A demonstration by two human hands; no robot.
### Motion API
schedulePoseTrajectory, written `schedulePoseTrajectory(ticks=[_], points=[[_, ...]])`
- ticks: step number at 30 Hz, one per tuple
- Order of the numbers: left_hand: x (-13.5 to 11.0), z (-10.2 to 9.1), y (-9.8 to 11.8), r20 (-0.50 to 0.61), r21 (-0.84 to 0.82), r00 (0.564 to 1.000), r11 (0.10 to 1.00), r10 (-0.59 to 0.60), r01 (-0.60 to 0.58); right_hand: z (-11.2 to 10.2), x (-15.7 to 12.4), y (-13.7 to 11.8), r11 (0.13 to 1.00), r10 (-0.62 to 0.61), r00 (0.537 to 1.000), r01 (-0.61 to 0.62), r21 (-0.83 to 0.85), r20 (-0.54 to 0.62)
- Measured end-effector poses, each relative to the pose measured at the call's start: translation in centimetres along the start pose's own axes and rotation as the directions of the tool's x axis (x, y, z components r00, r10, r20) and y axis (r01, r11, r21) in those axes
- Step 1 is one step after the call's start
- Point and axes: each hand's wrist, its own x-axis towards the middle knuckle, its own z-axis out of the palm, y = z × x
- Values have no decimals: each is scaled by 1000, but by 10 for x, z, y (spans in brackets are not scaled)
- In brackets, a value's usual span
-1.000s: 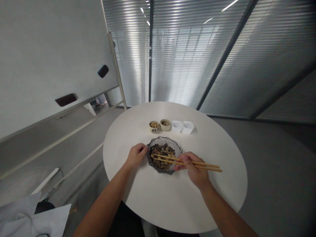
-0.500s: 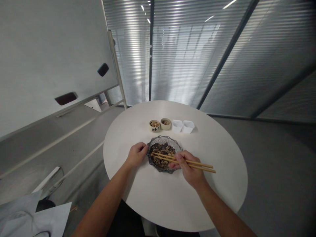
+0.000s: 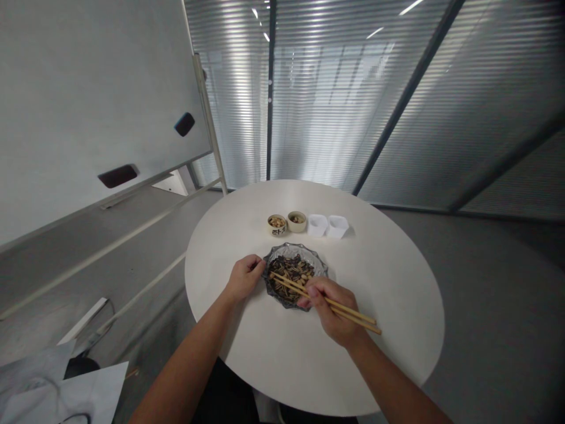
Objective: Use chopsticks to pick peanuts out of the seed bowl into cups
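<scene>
A glass dish (image 3: 318, 266) of dark seeds mixed with pale nuts sits on the round white table (image 3: 397, 294). My left hand (image 3: 242, 277) is closed on the dish's left rim. My right hand (image 3: 331, 306) grips a pair of wooden chopsticks (image 3: 353, 313). Their tips reach left into the seeds in the dish.
Behind the dish stand two small beige cups (image 3: 276, 224), (image 3: 296, 221) with nuts and seeds in them, and two white cups (image 3: 317, 225), (image 3: 337, 226). A whiteboard (image 3: 88, 106) on a stand is at the left. Papers (image 3: 66, 394) lie at the lower left.
My right hand has drawn back toward me and a little left. The chopsticks' back ends have swung lower, while their tips stay in the dish. The left hand has not moved.
</scene>
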Motion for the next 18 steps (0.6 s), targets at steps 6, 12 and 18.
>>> schedulePoseTrajectory(ticks=[6,12,18], points=[[0,1,-1,-4,-15,1000,1000,-3,3,3,-1,-1,999,-48,999,48,-15,5],[0,2,-2,-15,-23,1000,1000,15,-15,6,2,-2,983,-177,984,176,-55,-5],[0,0,-1,0,-8,1000,1000,12,-12,4,1,-2,975,-220,974,218,-43,-47]])
